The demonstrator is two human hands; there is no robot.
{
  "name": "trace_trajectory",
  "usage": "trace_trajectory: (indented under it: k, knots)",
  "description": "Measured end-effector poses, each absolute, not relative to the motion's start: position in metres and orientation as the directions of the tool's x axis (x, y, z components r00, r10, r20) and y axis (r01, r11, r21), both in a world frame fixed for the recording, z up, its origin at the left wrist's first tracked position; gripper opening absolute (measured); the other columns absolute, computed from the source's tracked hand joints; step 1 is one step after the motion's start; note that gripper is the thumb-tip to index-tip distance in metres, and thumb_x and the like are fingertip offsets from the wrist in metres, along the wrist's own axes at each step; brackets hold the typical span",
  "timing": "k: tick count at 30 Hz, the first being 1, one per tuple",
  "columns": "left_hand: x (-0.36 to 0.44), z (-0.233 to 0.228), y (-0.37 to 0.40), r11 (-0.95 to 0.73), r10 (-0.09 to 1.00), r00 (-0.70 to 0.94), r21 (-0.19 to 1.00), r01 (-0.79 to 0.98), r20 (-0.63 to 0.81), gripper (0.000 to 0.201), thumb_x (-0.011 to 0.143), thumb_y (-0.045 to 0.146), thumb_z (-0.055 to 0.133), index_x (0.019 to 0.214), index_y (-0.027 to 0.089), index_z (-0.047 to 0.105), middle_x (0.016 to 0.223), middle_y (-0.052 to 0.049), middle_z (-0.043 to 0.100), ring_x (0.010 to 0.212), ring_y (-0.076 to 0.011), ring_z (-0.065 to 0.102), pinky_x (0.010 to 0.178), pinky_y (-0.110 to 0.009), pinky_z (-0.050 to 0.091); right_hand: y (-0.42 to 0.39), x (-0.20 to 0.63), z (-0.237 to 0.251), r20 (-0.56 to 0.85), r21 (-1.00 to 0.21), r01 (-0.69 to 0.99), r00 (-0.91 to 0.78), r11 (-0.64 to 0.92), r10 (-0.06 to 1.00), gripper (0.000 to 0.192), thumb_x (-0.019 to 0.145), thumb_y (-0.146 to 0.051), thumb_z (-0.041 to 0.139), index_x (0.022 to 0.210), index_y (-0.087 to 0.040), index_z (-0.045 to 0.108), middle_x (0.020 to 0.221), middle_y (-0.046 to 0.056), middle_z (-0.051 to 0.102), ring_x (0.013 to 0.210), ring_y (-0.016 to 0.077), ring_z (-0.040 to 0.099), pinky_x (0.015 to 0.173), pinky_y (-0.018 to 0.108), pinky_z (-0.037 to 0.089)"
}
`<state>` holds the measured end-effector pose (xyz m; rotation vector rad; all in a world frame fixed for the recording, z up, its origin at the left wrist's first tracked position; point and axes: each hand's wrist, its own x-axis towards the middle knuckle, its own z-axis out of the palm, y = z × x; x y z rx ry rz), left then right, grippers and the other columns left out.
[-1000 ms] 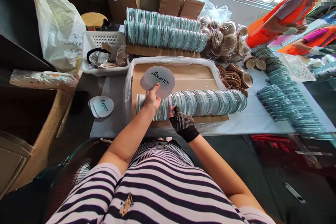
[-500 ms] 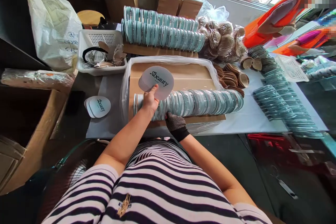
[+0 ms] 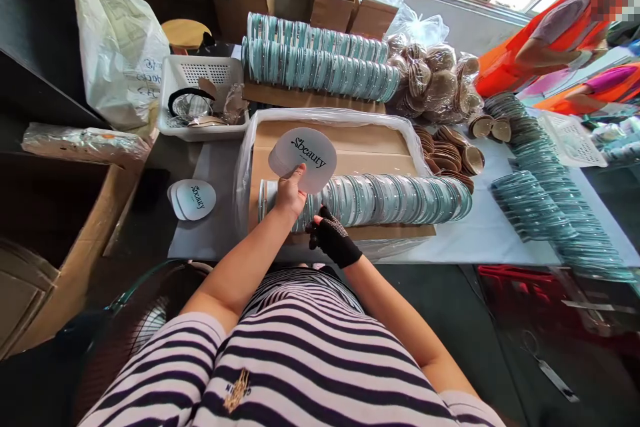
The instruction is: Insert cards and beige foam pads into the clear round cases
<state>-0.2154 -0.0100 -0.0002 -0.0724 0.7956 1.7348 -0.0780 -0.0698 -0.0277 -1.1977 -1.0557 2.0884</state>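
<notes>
Daylight from a window band falls on a long worktable covered in white sheet (image 3: 480, 233). At its near edge stands a cardboard box (image 3: 350, 140) lined with clear plastic; all positions below are given relative to this box.

Inside the box, along its near wall, lies a row of teal-rimmed round compacts (image 3: 400, 197) set on edge. The left hand (image 3: 290, 192), bare, is raised over the left end of that row. Its fingers are closed on a small fan of round printed cards (image 3: 305, 157), thumb on the front face; the top card reads "Sbeauty". The cards are held above the box floor, tilted toward the camera.

The right hand (image 3: 329, 237), in a black dotted glove, is at the near wall of the box, just right of the left hand. Its fingers are curled narrow against the row; whether they grip a compact cannot be told.

Left of the box, on the sheet, lies a loose pile of the same cards (image 3: 193, 200). Behind the box to the left stands a white basket (image 3: 200, 73). Directly behind the box, two longer rows of compacts (image 3: 320, 60) rest on a cardboard strip. Right of the box are brown shallow cups (image 3: 450, 153) and further compact rows (image 3: 545, 213). Far right, a person in an orange vest (image 3: 525, 40) works at the same table.
</notes>
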Motion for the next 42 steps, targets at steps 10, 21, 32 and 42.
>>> trace_trajectory:
  k: [10,21,32,42]
  knots:
    - [-0.211,-0.003,-0.004,-0.156,0.788,-0.424,0.522,-0.838,-0.446,0.038,0.07,0.014,0.079,0.107,0.016,0.07,0.104,-0.009,0.075,0.105,-0.0213,0.068,0.099,-0.037,0.051,-0.056,-0.053,-0.003,-0.626,-0.78,0.395,-0.505,-0.485,0.594,0.04,0.085,-0.048,0.057,0.107,-0.015,0.055,0.053,-0.003,0.059,0.042,0.0128,0.055,0.04,0.022,0.046]
    - [-0.181,0.016,-0.062,-0.209,0.772,-0.555,0.702,-0.68,-0.309,0.059,0.049,0.026,0.091,0.105,0.018,0.072,0.098,-0.007,0.076,0.098,-0.0248,0.07,0.095,-0.039,0.052,-0.016,-0.035,0.041,0.391,-0.548,0.606,-0.424,0.577,0.817,0.063,0.09,-0.039,0.05,0.148,-0.018,0.035,0.147,0.017,0.046,0.135,0.028,0.044,0.108,0.049,0.041]
    - [-0.187,0.015,-0.084,-0.156,0.692,-0.545,0.639,-0.753,-0.473,0.04,0.058,0.016,0.087,0.095,0.017,0.072,0.092,-0.006,0.076,0.094,-0.0225,0.071,0.095,-0.04,0.053,-0.057,-0.033,0.041,0.248,-0.529,0.821,-0.095,0.217,0.964,0.044,0.092,-0.043,0.04,0.113,-0.011,0.063,0.086,0.016,0.07,0.074,0.0251,0.066,0.06,0.032,0.049]
    - [-0.266,0.013,-0.008,-0.166,0.728,-0.486,0.564,-0.809,-0.483,0.034,0.074,0.005,0.073,0.105,0.019,0.069,0.101,-0.005,0.076,0.103,-0.0194,0.069,0.098,-0.04,0.053,-0.133,-0.034,0.029,-0.159,-0.273,0.895,-0.403,0.352,0.901,0.04,0.096,-0.034,0.037,0.124,-0.02,0.061,0.088,0.009,0.074,0.067,0.0175,0.067,0.055,0.022,0.039]
